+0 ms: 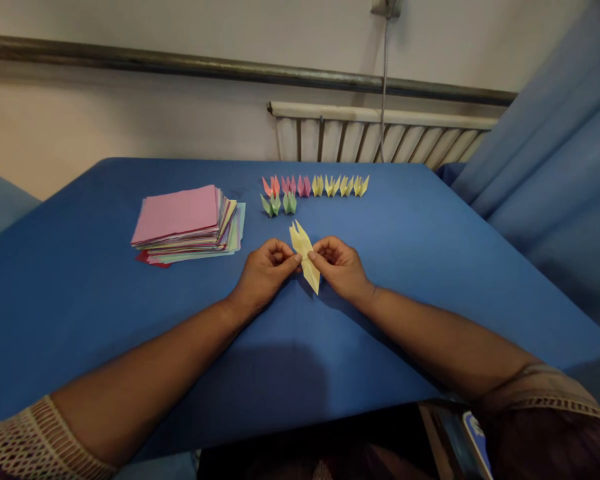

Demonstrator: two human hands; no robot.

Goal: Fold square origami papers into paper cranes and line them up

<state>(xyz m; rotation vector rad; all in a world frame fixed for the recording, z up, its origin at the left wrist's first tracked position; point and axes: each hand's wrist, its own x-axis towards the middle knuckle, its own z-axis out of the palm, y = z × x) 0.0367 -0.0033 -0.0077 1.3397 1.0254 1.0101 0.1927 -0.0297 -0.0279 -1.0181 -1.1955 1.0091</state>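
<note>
A pale yellow piece of folded origami paper [307,267] is held above the blue table, long and pointed, with two split tips at its far end and one point towards me. My left hand [270,270] pinches its left edge between thumb and fingers. From the other side, my right hand [343,267] pinches the right edge the same way. Beyond the hands stand small finished paper cranes: pink and red ones [287,186], several yellow ones [333,186] in the same row, and two green ones [280,204] in front.
A thick stack of coloured paper sheets [180,215] lies to the left on the blue table [410,247]. Behind the table are a radiator [360,117], a metal pipe [205,70] and a hanging cord [384,73]. A blue curtain [545,147] hangs on the right.
</note>
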